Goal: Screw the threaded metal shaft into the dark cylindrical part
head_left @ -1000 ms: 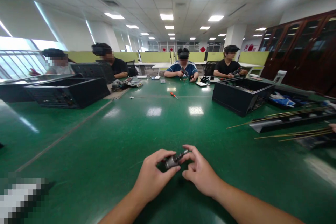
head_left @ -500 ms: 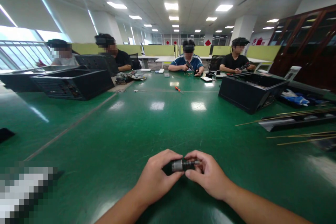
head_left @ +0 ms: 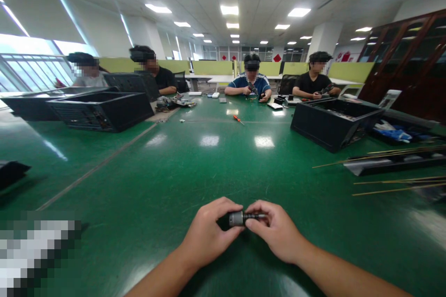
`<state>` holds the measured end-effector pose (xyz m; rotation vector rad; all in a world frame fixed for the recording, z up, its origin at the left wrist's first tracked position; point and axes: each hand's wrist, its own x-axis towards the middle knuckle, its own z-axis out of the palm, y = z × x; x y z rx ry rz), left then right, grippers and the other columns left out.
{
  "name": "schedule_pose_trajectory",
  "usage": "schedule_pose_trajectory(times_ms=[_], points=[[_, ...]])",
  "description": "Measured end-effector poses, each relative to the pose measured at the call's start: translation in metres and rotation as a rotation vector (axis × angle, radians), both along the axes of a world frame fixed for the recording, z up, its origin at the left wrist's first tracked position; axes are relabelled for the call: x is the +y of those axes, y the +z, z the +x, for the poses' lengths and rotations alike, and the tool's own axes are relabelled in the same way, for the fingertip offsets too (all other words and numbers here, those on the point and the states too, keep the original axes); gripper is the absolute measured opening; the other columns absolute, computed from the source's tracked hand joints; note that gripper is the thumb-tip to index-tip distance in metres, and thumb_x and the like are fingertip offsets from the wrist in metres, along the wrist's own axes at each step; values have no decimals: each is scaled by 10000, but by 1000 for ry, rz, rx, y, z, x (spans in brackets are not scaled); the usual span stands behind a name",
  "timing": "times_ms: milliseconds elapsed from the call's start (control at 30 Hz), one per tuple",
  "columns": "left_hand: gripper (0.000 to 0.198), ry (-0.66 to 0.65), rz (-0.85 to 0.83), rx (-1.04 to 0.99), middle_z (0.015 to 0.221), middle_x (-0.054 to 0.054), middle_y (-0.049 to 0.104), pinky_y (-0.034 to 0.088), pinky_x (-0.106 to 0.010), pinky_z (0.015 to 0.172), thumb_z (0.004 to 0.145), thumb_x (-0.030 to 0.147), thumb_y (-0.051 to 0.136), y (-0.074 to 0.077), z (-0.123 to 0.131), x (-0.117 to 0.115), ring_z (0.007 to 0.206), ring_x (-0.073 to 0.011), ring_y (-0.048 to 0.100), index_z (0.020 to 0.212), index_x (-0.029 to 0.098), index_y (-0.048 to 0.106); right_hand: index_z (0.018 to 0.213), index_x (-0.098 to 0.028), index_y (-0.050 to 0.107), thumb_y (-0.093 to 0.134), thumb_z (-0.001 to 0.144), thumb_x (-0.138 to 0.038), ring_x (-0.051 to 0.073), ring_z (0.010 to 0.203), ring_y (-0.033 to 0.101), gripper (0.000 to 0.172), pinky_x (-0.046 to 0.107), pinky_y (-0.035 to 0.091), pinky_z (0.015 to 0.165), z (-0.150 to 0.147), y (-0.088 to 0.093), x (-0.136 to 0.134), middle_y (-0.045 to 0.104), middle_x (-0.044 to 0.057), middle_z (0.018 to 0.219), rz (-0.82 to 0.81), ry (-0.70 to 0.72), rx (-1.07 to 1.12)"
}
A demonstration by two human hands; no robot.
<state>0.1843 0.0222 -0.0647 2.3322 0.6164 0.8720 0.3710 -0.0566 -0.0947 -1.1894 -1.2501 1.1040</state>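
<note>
Low in the middle of the view, a small cylindrical metal part with a shaft (head_left: 237,218) lies level between my two hands. Its thick grey body is at the left, and a thinner dark, ringed shaft runs to the right. My left hand (head_left: 211,232) grips the grey body between thumb and fingertips. Around the shaft, the thumb and fingers of my right hand (head_left: 277,232) are closed, hiding part of its tip. Both hands are just above the green tabletop (head_left: 209,171).
An orange screwdriver (head_left: 237,119) lies farther off. Black computer cases stand at left (head_left: 104,113) and right (head_left: 334,123). Thin brass-coloured rods (head_left: 383,190) stick out from the right. Several people sit across the table, one in a blue shirt (head_left: 249,84). A blurred-out object (head_left: 35,255) fills the lower left.
My right thumb and fingers have closed in further on the shaft. The camera view has shifted slightly left, so more of the dark object at the left edge shows.
</note>
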Motion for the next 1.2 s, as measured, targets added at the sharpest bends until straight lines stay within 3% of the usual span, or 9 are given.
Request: schedule_pose_trajectory(times_ms=[1200], points=[[291,19,56,-21,898,-33,741,549,-291,752,736,137,750,5,-1,0,813,-173,697,1013,220,717,907,-149,667,688,833,-379,120,615,485,243,245,387,577,1,0,1,569,-13,715,-51,-16,3]])
